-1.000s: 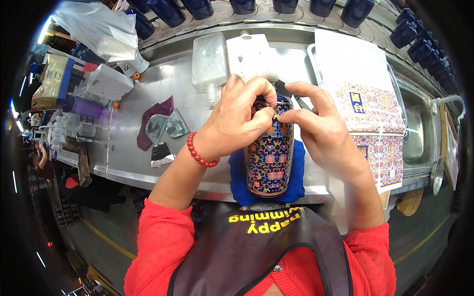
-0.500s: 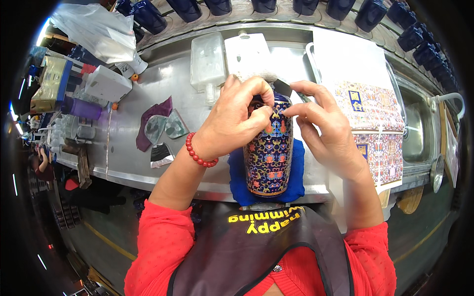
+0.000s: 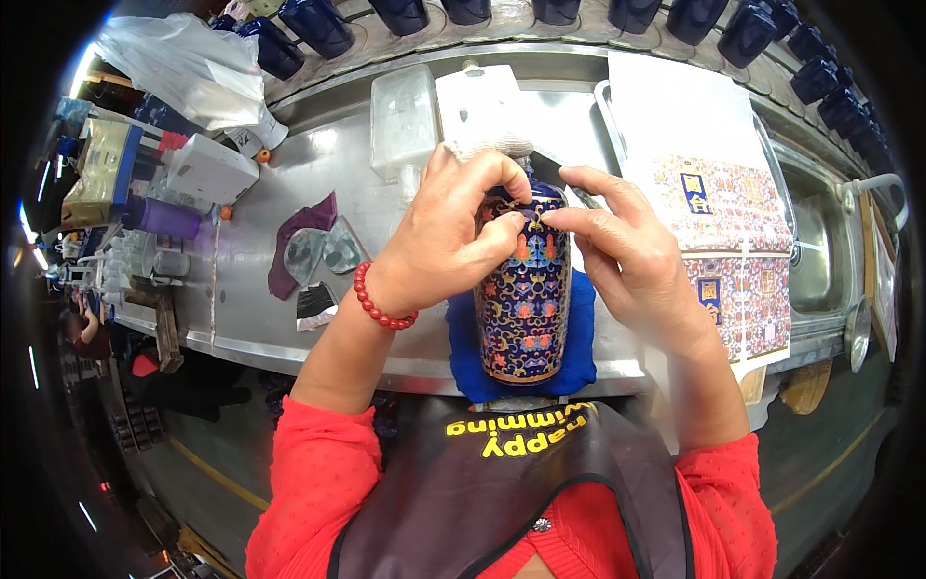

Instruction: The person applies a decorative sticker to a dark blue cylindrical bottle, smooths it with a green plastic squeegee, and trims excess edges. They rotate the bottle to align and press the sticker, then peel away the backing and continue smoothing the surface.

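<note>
A dark blue bottle (image 3: 522, 318) with a colourful floral pattern lies on a folded blue cloth (image 3: 580, 333), its neck pointing away from me. My left hand (image 3: 453, 217), with a red bead bracelet (image 3: 381, 301) at the wrist, is curled at the bottle's shoulder, thumb and forefinger pressed to its surface. On the other side, my right hand (image 3: 622, 236) has its fingers apart, one tip touching the pattern near the shoulder. The neck is partly hidden behind my fingers. A whitish cloth bundle (image 3: 490, 146) sits just beyond the neck.
Printed floral sheets (image 3: 728, 251) lie to the right, beside a metal sink (image 3: 815, 251). Purple and greenish scraps (image 3: 307, 246) lie on the left of the steel table. A clear plastic container (image 3: 403, 121) stands farther back. Blue bottles (image 3: 318, 26) line the slatted conveyor (image 3: 526, 32).
The fingers of both hands have shifted slightly at the bottle's shoulder, the right ones moving a little left. A dark flat piece beside the neck no longer shows. The conveyor bottles have shifted left.
</note>
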Action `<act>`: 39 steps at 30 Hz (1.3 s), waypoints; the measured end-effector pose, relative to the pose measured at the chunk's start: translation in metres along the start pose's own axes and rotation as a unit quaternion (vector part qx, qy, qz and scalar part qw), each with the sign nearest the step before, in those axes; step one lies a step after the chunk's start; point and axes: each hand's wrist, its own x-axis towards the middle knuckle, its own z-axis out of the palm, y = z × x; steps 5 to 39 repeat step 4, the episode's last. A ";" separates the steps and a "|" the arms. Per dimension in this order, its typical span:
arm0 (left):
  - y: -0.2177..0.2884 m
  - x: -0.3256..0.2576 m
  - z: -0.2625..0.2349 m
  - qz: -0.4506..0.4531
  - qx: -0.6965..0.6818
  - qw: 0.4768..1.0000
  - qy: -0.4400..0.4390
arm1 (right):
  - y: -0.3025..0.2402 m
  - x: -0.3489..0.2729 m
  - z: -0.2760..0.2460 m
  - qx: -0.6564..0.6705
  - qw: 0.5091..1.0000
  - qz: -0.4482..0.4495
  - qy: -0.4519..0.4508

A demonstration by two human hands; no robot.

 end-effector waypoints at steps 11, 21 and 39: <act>-0.003 0.002 0.001 0.032 0.057 0.998 0.001 | 0.002 -0.002 0.001 -0.003 1.000 -0.002 -0.003; -0.003 0.002 0.001 0.032 0.057 0.998 0.001 | 0.002 -0.002 0.001 -0.003 1.000 -0.002 -0.003; -0.003 0.002 0.001 0.032 0.057 0.998 0.001 | 0.002 -0.002 0.001 -0.003 1.000 -0.002 -0.003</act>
